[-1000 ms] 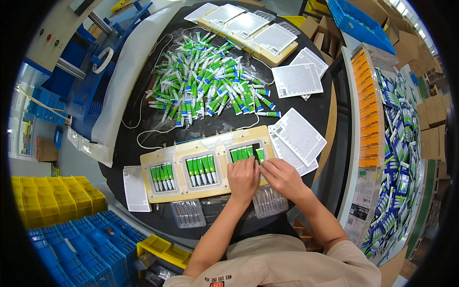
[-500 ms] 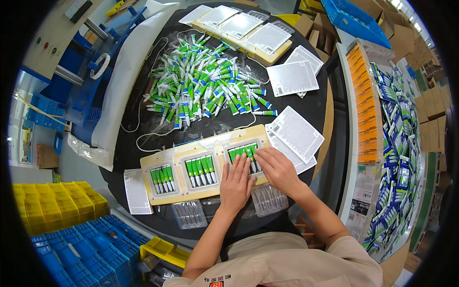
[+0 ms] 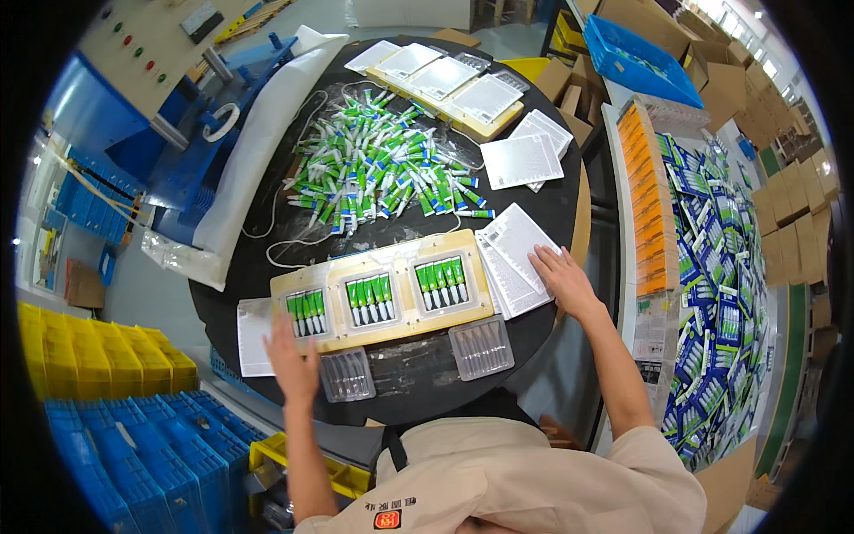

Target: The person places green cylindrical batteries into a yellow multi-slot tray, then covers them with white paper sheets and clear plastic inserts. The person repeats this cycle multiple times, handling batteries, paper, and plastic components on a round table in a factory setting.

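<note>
Head view: squeeze tubes (image 3: 443, 271), newly uncovered, fill rightmost blister (image 3: 445, 309).
Left hand (image 3: 294, 360), blurred, spreads; right hand (image 3: 566, 281) spreads on printed card (image 3: 523, 254).

The left hand (image 3: 294, 363) is blurred and hides the near-left corner of the yellow frame (image 3: 405, 292). The right hand (image 3: 567, 281) covers part of the top white card (image 3: 516, 242). Beyond the hands, the tube heap (image 3: 378, 165) hides its lowest tubes.
</note>
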The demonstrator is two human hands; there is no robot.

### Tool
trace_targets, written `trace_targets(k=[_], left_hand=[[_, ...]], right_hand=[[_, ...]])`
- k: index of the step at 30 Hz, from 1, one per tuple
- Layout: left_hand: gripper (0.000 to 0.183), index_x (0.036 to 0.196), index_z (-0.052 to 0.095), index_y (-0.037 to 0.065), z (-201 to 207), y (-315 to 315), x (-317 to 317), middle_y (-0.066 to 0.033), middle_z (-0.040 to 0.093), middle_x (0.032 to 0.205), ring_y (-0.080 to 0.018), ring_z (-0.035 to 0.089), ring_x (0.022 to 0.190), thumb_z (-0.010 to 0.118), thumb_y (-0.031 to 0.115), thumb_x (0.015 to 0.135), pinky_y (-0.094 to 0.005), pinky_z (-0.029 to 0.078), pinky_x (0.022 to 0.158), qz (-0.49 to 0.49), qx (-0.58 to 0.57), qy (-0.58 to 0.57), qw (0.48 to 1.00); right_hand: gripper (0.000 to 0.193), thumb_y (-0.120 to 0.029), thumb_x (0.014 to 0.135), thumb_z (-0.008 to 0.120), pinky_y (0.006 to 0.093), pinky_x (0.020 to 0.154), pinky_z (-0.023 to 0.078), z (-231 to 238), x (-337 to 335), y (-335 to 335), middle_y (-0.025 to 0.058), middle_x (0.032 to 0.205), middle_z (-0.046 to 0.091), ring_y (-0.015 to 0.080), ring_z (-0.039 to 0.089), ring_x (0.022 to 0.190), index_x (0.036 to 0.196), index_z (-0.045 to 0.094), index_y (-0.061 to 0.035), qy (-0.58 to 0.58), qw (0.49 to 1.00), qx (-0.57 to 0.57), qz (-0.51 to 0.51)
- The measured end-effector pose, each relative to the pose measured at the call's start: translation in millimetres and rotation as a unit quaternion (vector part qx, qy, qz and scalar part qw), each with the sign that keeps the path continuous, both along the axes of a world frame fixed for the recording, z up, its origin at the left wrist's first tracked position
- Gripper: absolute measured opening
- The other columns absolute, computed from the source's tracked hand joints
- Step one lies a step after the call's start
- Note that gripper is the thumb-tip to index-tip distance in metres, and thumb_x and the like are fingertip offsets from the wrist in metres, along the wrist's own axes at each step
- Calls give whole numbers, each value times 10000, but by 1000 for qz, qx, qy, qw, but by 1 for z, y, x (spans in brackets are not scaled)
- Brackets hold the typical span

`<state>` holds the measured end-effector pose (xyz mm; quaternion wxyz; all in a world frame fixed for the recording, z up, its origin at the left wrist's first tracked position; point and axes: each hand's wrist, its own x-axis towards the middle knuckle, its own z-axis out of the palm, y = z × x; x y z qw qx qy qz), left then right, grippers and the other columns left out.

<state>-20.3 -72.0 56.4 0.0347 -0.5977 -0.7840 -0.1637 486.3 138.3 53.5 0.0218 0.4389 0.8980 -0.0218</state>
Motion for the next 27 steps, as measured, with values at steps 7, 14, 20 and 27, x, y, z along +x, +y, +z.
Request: trace_targets(k=[7,14,20,27], left_hand=[[946,1542,373,25,-8,-64,-98,-202,329,1629,-379,342,1487,840,357,790,-554,295,1199,-80,-224,-26,971],[855,1418,528,48,-8,-59,-132,-182,508,1494,-365,532,1308,896,261,677,-488,412,1106,-198,-185,29,962],[806,1415,551,130,0,-56,-153,-111,503,1515,-387,455,1408,891,191,687,-467,383,1174,-238,-215,21,947],[784,1417,536,76,1,-51,-167,-124,470,1551,-394,430,1430,871,192,718,-428,434,1147,-261,-257,6,930]], right_hand=[[444,-35,867,582,483,1142,422,41,0,-12,143,1362,636,302,589,1287,1311,606,-32,110,991,77,12],[399,-64,865,589,411,1029,520,36,-132,-92,168,1265,692,288,675,1171,1248,651,32,180,961,204,54],[409,-83,863,605,415,1025,502,-9,-169,-124,192,1306,665,317,636,1223,1250,647,42,121,976,175,49],[440,-104,869,596,394,1019,499,2,-167,-119,180,1361,620,305,596,1266,1288,620,29,75,987,122,67]])
